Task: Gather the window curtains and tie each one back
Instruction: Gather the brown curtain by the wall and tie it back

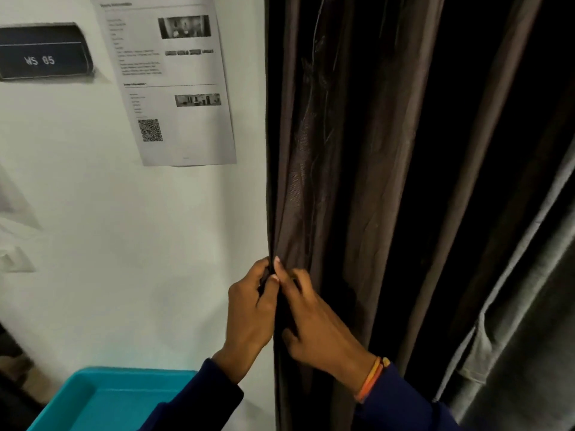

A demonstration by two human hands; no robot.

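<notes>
Brown curtain (357,169) hangs in long vertical folds just right of the white wall (140,259), its left edge running straight down along the wall's edge. Both hands meet on that left edge, low on the curtain. Left hand (249,312) comes in from the wall side, fingers curled round the hem, thumb pressed to the fabric. Right hand (314,321) lies against the curtain's front, touching the left hand; its fingertips pinch the same edge just above the left thumb, other fingers spread over the folds. Hands together, both clamped on the curtain edge. Orange band (371,382) on the right wrist; dark blue sleeves (199,402) on both arms. Right of the curtain, a deep black gap, then a second, grey curtain (513,337) hanging at the far right, apart from the brown one. Left of the curtain, on the wall: a printed paper sheet (174,79) with small photos and a QR code, tilted slightly, upper area. Further left of the curtain, a dark plaque (43,51) reading "WS 05". Below the sheet and low left of the curtain, a turquoise tray (102,402), partly hidden by the left sleeve. A pale wall switch (15,259) at the far left edge, blurred.
</notes>
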